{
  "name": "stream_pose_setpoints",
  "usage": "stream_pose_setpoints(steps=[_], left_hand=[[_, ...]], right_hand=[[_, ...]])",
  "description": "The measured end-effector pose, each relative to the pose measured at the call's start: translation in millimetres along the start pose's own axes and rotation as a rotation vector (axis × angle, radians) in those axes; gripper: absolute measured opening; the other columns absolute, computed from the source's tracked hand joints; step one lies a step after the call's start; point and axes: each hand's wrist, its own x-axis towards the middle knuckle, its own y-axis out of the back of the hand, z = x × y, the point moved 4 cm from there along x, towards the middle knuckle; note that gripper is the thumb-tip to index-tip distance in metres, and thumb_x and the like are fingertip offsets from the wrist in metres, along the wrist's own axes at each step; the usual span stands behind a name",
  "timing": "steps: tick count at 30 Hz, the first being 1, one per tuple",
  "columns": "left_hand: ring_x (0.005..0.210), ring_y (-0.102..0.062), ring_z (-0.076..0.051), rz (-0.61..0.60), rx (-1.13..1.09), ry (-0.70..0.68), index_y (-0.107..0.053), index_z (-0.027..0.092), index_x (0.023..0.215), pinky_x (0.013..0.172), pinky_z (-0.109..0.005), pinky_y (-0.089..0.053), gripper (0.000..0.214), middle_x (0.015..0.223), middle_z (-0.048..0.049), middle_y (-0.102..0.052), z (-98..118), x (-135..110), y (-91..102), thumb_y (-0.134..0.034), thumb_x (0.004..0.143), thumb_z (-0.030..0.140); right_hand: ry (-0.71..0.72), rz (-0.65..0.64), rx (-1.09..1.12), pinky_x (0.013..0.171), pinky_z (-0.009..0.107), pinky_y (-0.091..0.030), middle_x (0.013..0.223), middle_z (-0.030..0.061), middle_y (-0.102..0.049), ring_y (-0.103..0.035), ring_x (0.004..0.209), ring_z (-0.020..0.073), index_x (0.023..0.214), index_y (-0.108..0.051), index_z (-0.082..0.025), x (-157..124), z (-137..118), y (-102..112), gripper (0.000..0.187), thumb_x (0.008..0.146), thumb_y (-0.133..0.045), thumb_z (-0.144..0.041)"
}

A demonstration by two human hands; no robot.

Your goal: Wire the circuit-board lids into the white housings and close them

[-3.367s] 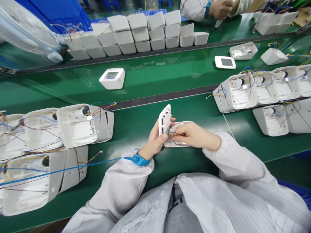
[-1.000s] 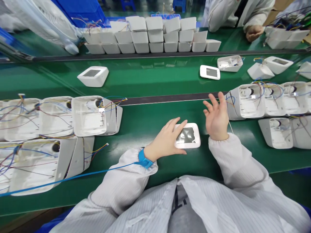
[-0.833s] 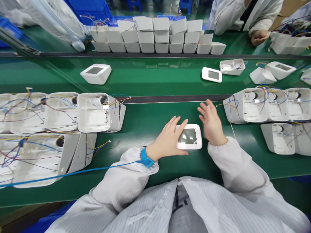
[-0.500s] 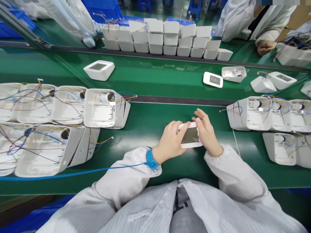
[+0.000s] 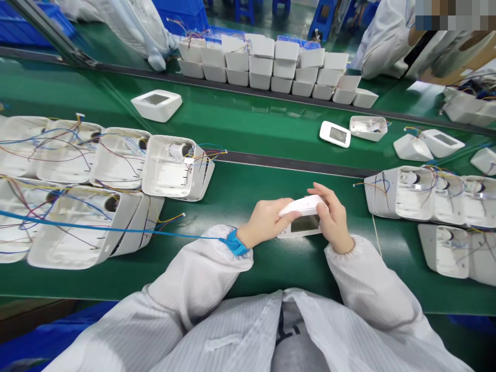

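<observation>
Both hands hold a white screen panel [image 5: 304, 205] low over the green bench. The panel is tilted, so its thick white edge faces up and the grey screen [image 5: 306, 223] shows below that edge. My left hand [image 5: 267, 219] pinches the left end, thumb along the front. Around the right end closes my right hand [image 5: 329, 214], its thumb against the edge and its index finger raised behind. The panel's back is hidden. On my left wrist sits a blue strap [image 5: 236, 243] with a blue cord [image 5: 116, 228] running left.
Open white housings [image 5: 170, 168] with loose wires stand in rows at the left; more housings [image 5: 414, 194] stand at the right. Beyond the dark strip lie a closed unit [image 5: 157, 106], a panel [image 5: 335, 134] and a shell [image 5: 368, 127]. White shells [image 5: 260, 66] are stacked at the back.
The panel has gone from lying nearly flat, screen up, to tilted with its edge up. My right thumb and fingers have closed on its right end. The whole view has turned slightly.
</observation>
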Motion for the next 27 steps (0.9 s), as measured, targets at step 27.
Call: stream_pose_setpoints(steps=[27], left_hand=[[0.083,-0.065,-0.019,0.236,-0.298,0.190,-0.068,0.017,0.104,0.072,-0.028,-0.048,0.037,0.096,-0.0056,-0.072,-18.1,1.8,1.6,-0.048,0.094,0.046]], right_hand=[[-0.115,-0.025,0.069,0.097,0.040,-0.050,0.127,0.0107,-0.065,-0.062,0.115,0.0269,0.131,-0.057,-0.020,10.6,26.9,-5.3,0.060,0.090,-0.047,-0.063]])
